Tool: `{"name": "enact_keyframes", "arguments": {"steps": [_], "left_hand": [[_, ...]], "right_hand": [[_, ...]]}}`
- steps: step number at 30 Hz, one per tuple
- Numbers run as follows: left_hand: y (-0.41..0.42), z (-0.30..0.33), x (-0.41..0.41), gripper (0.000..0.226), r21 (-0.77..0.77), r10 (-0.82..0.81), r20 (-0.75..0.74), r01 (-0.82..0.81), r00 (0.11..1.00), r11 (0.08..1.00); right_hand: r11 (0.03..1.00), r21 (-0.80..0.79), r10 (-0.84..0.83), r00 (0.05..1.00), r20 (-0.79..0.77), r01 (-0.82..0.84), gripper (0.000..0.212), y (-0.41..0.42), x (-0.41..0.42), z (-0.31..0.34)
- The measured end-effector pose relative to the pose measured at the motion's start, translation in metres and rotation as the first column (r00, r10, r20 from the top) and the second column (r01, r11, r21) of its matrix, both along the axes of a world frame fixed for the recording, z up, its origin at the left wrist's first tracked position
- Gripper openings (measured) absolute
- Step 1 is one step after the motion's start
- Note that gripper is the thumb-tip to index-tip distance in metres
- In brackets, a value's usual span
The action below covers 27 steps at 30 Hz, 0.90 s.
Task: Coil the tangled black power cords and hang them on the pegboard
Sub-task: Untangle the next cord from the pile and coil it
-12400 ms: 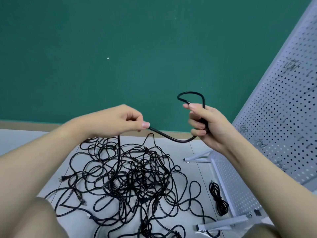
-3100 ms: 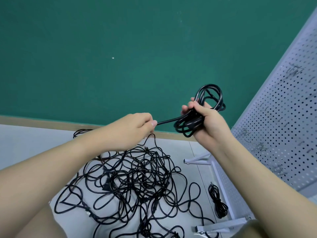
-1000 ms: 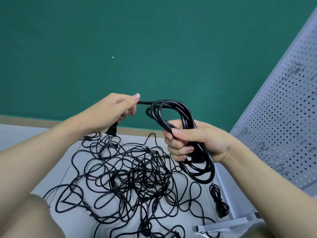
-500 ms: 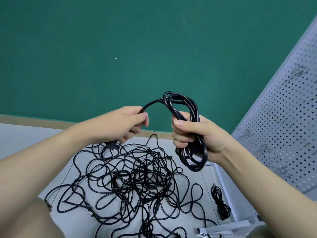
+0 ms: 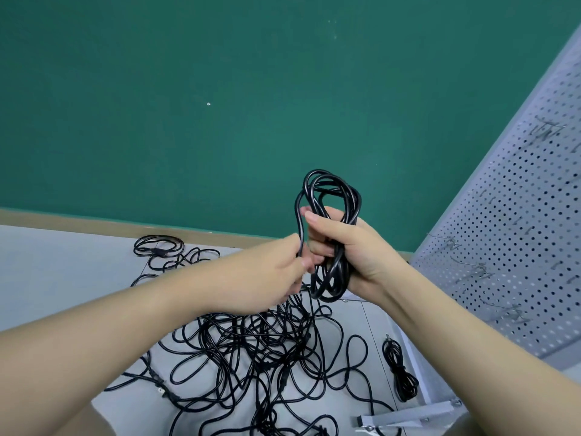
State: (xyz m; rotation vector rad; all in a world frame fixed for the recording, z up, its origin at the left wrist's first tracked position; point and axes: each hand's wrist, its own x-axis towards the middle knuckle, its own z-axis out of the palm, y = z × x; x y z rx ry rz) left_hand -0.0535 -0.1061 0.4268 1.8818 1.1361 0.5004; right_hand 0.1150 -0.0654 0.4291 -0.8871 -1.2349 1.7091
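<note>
My right hand (image 5: 349, 250) grips a coiled black power cord (image 5: 330, 190) upright in front of the green wall, its loops sticking out above and below the fist. My left hand (image 5: 273, 272) is right beside it and pinches the cord's loose end (image 5: 300, 221) against the coil. Below on the floor lies a tangle of black cords (image 5: 251, 350). The white pegboard (image 5: 518, 240) with metal hooks leans at the right.
A small bundled cord (image 5: 401, 372) lies on the floor by the pegboard's foot (image 5: 408, 416). Another loose coil (image 5: 158, 247) rests near the wall's baseboard. Grey floor shows at the left.
My left hand has come in close to the right hand, bringing the cord's end down against the coil. The coil has turned more upright and risen slightly.
</note>
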Motion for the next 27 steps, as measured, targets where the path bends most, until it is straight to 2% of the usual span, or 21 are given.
{"name": "enact_keyframes", "arguments": {"steps": [2,5,10,11,12,14,17,21,25,27], "left_hand": [[-0.005,0.003,0.001,0.019,0.077,-0.065,-0.163,0.079,0.984,0.994],[-0.008,0.004,0.003,0.022,0.083,-0.103,-0.332,0.137,0.938,0.987],[-0.004,0.006,-0.006,0.043,0.077,-0.094,-0.454,0.145,0.886,0.987],[-0.002,0.008,-0.009,0.046,0.09,-0.081,-0.456,0.136,0.886,0.987],[-0.001,0.009,-0.011,0.049,0.106,-0.069,-0.444,0.13,0.893,0.986],[0.004,0.012,-0.016,0.049,0.158,-0.059,-0.412,0.134,0.909,0.978],[0.008,0.014,-0.022,0.044,0.236,-0.024,-0.402,0.13,0.915,0.963],[0.012,0.014,-0.03,0.022,0.277,-0.013,-0.369,0.124,0.929,0.953],[0.016,0.014,-0.042,0.021,0.293,0.025,-0.373,0.092,0.927,0.952],[0.017,0.011,-0.041,0.016,0.19,-0.037,-0.225,0.081,0.974,0.979]], "right_hand": [[1.0,-0.021,0.021,0.999,0.047,-0.02,0.026,-0.004,-0.002,0.002],[0.999,-0.02,0.028,0.993,0.114,-0.026,0.033,-0.008,-0.002,0.004],[0.99,-0.003,0.142,0.987,0.077,-0.142,0.012,-0.004,0.004,0.005],[0.988,0.011,0.155,0.986,0.062,-0.156,0.005,-0.002,0.005,0.005],[0.988,0.02,0.152,0.987,0.045,-0.153,0.007,0.0,0.007,0.005],[0.994,0.02,0.106,0.994,0.013,-0.106,0.023,0.004,0.008,0.005],[0.997,0.043,0.067,0.998,0.011,-0.067,0.031,0.004,0.006,0.005],[0.991,0.104,0.069,0.994,0.087,-0.078,0.02,0.005,0.008,0.007],[0.979,0.172,0.076,0.981,0.177,-0.107,0.005,0.005,0.016,0.006],[0.969,0.188,0.119,0.968,0.22,-0.162,0.007,0.002,0.014,0.004]]}}
